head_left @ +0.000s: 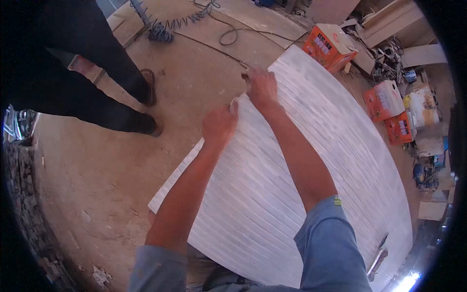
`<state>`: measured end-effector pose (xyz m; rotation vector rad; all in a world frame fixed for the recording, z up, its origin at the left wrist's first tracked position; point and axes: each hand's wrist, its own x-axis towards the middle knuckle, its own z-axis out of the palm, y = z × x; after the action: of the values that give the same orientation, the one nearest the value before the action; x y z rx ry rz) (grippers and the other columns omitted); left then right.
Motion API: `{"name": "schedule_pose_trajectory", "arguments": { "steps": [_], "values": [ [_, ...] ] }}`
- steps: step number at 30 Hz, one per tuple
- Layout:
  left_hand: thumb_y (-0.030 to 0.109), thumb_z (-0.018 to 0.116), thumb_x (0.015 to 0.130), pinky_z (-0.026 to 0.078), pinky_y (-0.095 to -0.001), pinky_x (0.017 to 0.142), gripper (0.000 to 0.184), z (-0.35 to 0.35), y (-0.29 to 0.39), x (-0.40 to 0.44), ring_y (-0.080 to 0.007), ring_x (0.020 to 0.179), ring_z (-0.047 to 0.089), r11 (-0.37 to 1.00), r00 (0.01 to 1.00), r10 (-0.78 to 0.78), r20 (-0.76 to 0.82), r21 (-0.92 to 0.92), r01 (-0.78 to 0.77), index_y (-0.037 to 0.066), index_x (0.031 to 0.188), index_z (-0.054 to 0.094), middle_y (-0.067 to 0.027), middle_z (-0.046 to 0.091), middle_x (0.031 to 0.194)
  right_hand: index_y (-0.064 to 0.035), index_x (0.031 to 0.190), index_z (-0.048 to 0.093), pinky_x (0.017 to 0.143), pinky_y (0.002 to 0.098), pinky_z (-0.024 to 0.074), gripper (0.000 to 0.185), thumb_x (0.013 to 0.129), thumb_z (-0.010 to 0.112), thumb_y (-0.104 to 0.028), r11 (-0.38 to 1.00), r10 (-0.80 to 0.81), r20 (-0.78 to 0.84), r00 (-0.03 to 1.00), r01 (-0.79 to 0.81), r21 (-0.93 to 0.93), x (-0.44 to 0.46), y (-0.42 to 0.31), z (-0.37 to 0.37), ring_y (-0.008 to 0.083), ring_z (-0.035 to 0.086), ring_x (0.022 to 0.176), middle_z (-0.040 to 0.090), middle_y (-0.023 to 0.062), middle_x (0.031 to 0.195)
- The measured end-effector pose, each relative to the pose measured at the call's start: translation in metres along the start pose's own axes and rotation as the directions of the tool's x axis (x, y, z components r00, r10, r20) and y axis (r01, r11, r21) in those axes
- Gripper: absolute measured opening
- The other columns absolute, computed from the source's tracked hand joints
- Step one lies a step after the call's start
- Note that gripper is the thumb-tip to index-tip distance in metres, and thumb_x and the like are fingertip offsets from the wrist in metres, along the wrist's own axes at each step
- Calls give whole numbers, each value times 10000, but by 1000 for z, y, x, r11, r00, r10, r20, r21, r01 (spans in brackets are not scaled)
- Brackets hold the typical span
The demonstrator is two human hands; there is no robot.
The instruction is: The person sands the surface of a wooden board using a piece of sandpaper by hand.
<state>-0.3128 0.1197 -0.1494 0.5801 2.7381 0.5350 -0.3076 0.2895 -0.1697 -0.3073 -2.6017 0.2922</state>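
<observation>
A large white grooved panel (301, 160) lies in front of me, slanting from upper middle to lower right. At its upper left edge my left hand (220, 125) is closed, with a small pale bit showing at its fingertips that I cannot make out. Just above and to the right, my right hand (261, 87) is closed at the same edge, with a small dark object (244, 76) showing at its fingers. A tool with a pale handle (377, 261) rests on the panel at the lower right.
Another person's dark-trousered legs (112, 102) stand at the upper left. A coiled hose (160, 31) and a cable (228, 36) lie at the top. Orange boxes (326, 47) and scrap wood (391, 24) are at the right. Brown floor (97, 180) surrounds the panel.
</observation>
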Motion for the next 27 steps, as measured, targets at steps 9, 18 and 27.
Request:
{"name": "schedule_pose_trajectory", "arguments": {
  "steps": [9,18,27],
  "values": [
    [507,343,1013,507,-522,854,611,7,-3,0,-442,935,661,995,1000,10,-17,-99,-12,25,987,717,-243,695,963,-124,973,682,868,438,437,204,780,665,-61,960,248,37,968,-241,-142,-185,87,-165,303,577,969,603,99,943],
    [507,325,1020,518,-503,841,610,-7,1,0,-410,914,681,1000,1000,4,21,17,-5,27,1043,702,-235,701,943,-70,928,629,835,461,443,115,857,632,-161,996,46,-97,994,-53,-75,-13,26,-15,324,602,944,617,138,953],
    [494,323,1024,527,-497,826,604,6,-4,4,-409,914,683,999,999,40,30,-35,-39,25,1058,702,-230,705,958,-119,948,685,827,446,428,122,842,625,-124,962,245,46,968,-238,-131,-141,69,-127,294,591,953,618,105,929]
  ]
}}
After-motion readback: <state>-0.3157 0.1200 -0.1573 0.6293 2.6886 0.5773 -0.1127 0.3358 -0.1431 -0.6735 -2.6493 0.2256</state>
